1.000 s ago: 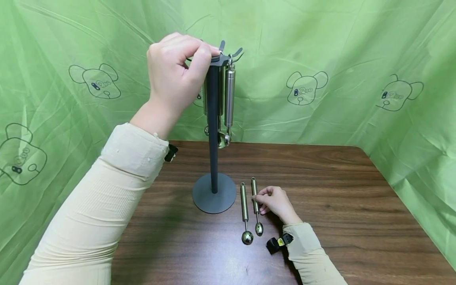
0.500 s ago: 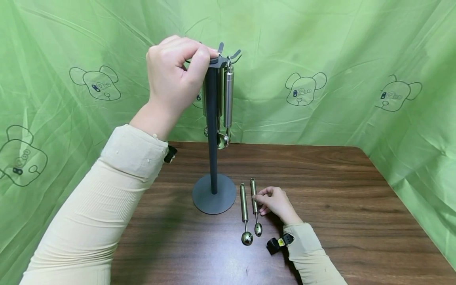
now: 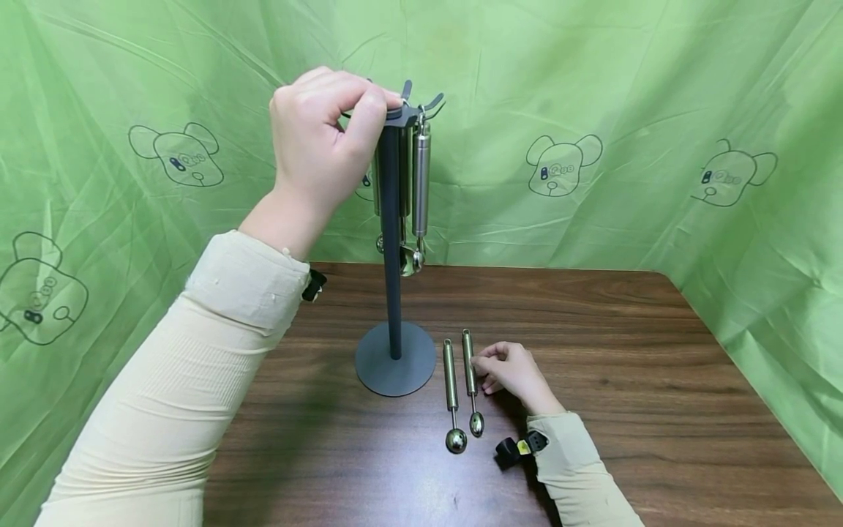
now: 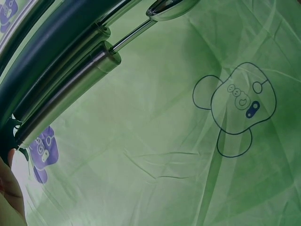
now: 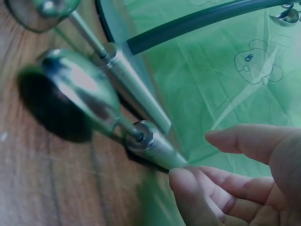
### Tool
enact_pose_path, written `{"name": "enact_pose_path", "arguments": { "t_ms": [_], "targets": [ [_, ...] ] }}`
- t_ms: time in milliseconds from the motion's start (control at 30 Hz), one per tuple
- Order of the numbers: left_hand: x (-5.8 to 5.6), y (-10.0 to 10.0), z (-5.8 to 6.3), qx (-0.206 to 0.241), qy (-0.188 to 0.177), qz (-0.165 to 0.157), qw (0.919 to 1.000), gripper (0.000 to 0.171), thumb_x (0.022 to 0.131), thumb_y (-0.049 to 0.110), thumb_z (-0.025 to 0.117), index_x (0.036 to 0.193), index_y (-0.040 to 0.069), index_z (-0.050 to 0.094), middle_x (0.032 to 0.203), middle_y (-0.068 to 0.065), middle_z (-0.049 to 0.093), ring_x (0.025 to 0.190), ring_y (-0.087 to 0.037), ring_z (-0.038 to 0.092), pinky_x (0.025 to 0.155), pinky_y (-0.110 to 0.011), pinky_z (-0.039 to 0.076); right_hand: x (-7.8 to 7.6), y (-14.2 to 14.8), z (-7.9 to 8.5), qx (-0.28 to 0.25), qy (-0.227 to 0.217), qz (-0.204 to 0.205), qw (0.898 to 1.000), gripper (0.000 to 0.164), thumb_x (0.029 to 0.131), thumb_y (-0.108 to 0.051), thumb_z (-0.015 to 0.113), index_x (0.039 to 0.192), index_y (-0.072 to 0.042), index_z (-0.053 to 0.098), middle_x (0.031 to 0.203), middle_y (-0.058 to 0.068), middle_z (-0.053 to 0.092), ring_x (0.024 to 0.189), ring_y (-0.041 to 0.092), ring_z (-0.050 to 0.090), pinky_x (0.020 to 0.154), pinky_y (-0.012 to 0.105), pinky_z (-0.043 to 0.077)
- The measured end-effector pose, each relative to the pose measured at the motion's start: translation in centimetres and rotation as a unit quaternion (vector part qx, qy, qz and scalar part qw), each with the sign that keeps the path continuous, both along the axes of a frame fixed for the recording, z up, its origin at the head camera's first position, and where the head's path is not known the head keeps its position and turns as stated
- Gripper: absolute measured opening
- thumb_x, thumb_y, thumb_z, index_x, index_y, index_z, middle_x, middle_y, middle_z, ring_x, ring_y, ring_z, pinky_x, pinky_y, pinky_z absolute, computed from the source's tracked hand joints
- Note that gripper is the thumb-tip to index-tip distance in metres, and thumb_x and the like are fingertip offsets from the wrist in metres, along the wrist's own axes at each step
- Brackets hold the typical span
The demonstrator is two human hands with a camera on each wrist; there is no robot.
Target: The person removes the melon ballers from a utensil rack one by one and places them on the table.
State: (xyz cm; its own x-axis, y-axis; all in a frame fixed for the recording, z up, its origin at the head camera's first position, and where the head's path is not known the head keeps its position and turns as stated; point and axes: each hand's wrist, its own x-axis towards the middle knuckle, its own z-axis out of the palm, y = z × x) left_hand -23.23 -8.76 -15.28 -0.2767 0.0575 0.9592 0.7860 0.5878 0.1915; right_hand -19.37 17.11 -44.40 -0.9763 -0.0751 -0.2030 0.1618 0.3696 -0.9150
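Observation:
My left hand (image 3: 323, 132) is curled at the top of a dark grey hanging stand (image 3: 391, 256), gripping it beside its hooks. Steel scoops (image 3: 421, 179) hang from those hooks, partly behind the post; one handle (image 4: 70, 94) crosses the left wrist view. On the table right of the base lie two melon ballers, bowls toward me: a round-bowled one (image 3: 451, 388) and, to its right, an oval-bowled one (image 3: 470, 373). My right hand (image 3: 516, 373) is beside the oval one's handle, thumb (image 5: 186, 188) right at it, forefinger held away in the right wrist view.
The stand's round base (image 3: 375, 369) sits on a brown wood-grain table (image 3: 626, 380). Green cloth (image 3: 487, 66) with printed bear heads encloses the back and sides. A black wrist camera (image 3: 516, 448) sits at my right cuff.
My right hand has shifted slightly right, its fingers loosening from the oval melon baller's handle. That baller moved a touch left. My left hand stays at the stand's top.

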Motion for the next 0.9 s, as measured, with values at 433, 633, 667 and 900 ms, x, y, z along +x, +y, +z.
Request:
{"name": "enact_pose_path", "arguments": {
  "t_ms": [433, 633, 667, 900],
  "targets": [
    [-0.1, 0.0, -0.1, 0.006, -0.005, 0.002, 1.0000, 0.035, 0.087, 0.015, 0.048, 0.075, 0.011, 0.081, 0.080, -0.003, 0.078, 0.068, -0.022, 0.067, 0.063, -0.020, 0.034, 0.5, -0.1, 1.9, 0.002, 0.049, 0.018, 0.999, 0.028, 0.090, -0.016, 0.069, 0.106, 0.007, 0.068, 0.089, 0.026, 0.070, 0.056, 0.019, 0.068, 0.056, 0.034, 0.059],
    [-0.1, 0.0, -0.1, 0.008, -0.005, 0.001, 1.0000, 0.035, 0.087, 0.015, 0.048, 0.076, 0.010, 0.081, 0.080, -0.004, 0.078, 0.066, -0.022, 0.064, 0.062, -0.019, 0.032, 1.1, -0.3, 3.1, -0.017, 0.067, 0.031, 0.997, 0.031, 0.091, -0.016, 0.068, 0.111, 0.008, 0.066, 0.094, 0.022, 0.071, 0.059, 0.023, 0.069, 0.058, 0.035, 0.059],
    [-0.1, 0.0, -0.1, 0.008, -0.005, 0.001, 1.0000, 0.035, 0.086, 0.016, 0.048, 0.075, 0.011, 0.081, 0.080, -0.004, 0.078, 0.066, -0.022, 0.064, 0.062, -0.019, 0.032, 1.2, -0.3, 3.3, -0.022, 0.069, 0.031, 0.997, 0.031, 0.092, -0.015, 0.068, 0.112, 0.008, 0.065, 0.094, 0.022, 0.071, 0.059, 0.023, 0.069, 0.058, 0.035, 0.059],
    [0.0, 0.1, -0.1, 0.009, -0.005, 0.000, 0.9999, 0.035, 0.086, 0.016, 0.048, 0.075, 0.010, 0.081, 0.080, -0.004, 0.078, 0.066, -0.022, 0.064, 0.062, -0.019, 0.032, 1.9, -0.7, 4.4, -0.042, 0.086, 0.020, 0.995, 0.030, 0.088, -0.008, 0.070, 0.110, 0.011, 0.064, 0.086, 0.019, 0.069, 0.058, 0.017, 0.066, 0.056, 0.032, 0.059]
  ]
}}
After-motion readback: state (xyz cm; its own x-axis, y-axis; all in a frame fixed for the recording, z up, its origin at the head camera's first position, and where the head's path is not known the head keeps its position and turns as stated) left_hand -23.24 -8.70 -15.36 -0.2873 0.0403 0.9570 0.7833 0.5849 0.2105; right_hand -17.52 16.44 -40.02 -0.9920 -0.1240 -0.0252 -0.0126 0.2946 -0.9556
